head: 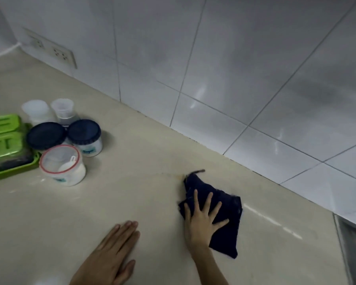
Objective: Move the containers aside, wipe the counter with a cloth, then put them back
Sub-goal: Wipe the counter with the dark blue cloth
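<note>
A dark navy cloth (224,229) lies flat on the beige counter (132,192) near the tiled wall. My right hand (201,219) presses down on its left part with fingers spread. My left hand (113,254) rests flat on the bare counter to the left, fingers together, holding nothing. Several containers are grouped at the left: a clear tub with a red-rimmed lid and a scoop inside (63,164), two white jars with dark blue lids (85,136) (46,135), and two translucent white jars (37,111) (63,110) behind them.
A green tray with green-lidded boxes (4,140) sits at the far left edge. A double wall socket (49,48) is on the tiles above. A faint brownish streak (169,174) marks the counter left of the cloth. A metal sink edge (351,243) shows at the lower right.
</note>
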